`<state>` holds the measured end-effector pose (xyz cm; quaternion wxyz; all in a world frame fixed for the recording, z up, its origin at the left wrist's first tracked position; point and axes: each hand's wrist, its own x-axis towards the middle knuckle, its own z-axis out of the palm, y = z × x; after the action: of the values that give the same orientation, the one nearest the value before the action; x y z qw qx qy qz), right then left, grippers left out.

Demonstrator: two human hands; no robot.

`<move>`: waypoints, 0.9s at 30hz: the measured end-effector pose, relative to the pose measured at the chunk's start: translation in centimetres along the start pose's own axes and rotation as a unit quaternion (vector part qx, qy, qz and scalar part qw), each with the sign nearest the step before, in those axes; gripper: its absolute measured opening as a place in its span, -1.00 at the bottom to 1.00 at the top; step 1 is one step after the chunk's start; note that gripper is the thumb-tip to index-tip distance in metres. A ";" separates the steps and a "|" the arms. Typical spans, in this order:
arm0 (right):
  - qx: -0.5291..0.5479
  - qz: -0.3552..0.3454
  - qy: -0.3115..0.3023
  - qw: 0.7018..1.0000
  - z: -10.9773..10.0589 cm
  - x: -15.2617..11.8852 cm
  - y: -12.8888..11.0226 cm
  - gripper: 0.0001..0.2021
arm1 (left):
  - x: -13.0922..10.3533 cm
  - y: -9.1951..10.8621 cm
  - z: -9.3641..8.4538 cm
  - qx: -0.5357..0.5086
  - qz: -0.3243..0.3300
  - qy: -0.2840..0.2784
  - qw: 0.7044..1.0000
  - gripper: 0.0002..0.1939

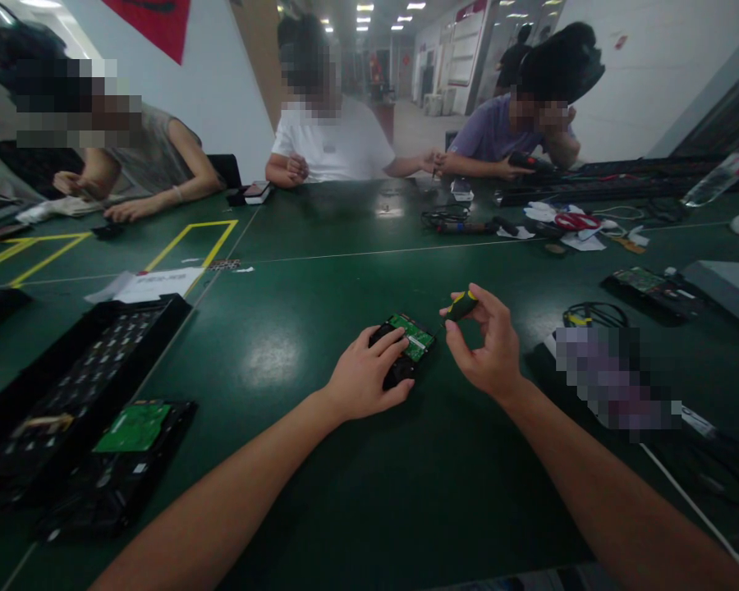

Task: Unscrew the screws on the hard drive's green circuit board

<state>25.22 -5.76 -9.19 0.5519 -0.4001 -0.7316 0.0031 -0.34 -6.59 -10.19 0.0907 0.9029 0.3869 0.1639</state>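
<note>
A hard drive point(419, 338) lies on the green table in front of me, its green circuit board facing up. My left hand point(373, 369) is laid across it, fingers over the board and thumb along the near side, gripping it against the table. Just to the right, my right hand point(486, 341) pinches a small screwdriver point(461, 306) with a green and yellow handle. Its thin shaft points down and left, apart from the drive, and the tip is hard to make out.
At left stand a long black tray point(178, 308) and another drive in a black caddy point(132, 427). A circuit-board unit point(649, 291), a grey box point(730, 287), cables point(594, 314) and a blurred-out object point(616, 377) lie right. Several people sit across the table.
</note>
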 end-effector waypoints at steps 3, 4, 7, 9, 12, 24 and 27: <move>-0.003 0.004 0.019 1.000 0.3 -0.2 0.3 -0.24 | 0.0 0.0 0.1 0.000 0.001 0.000 1.000 -0.24; -0.015 0.002 0.027 1.000 0.4 -0.3 0.4 -0.23 | 0.0 -0.1 0.1 0.000 0.001 0.000 1.000 -0.24; -0.049 -0.009 0.033 0.998 0.2 -0.2 0.5 -0.23 | 0.0 -0.1 0.2 -0.002 -0.001 0.002 1.000 -0.24; -0.057 -0.013 0.020 0.998 -0.1 0.0 0.5 -0.25 | 0.0 -0.2 0.3 -0.008 -0.001 0.006 1.000 -0.24; -0.045 -0.007 -0.001 0.999 -0.2 0.1 0.3 -0.26 | 0.0 -0.2 0.4 -0.013 -0.001 0.007 1.000 -0.25; -0.039 -0.016 0.013 0.999 -0.1 0.1 0.4 -0.22 | 0.0 -0.1 0.2 -0.003 0.004 0.009 1.000 -0.25; -0.039 -0.016 0.022 0.999 -0.1 0.2 0.3 -0.23 | 0.0 -0.1 0.3 -0.003 0.003 0.010 1.000 -0.25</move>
<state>25.49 -5.45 -9.12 0.5516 -0.4094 -0.7255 -0.0431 -0.28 -6.52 -10.48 0.0886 0.9021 0.3844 0.1746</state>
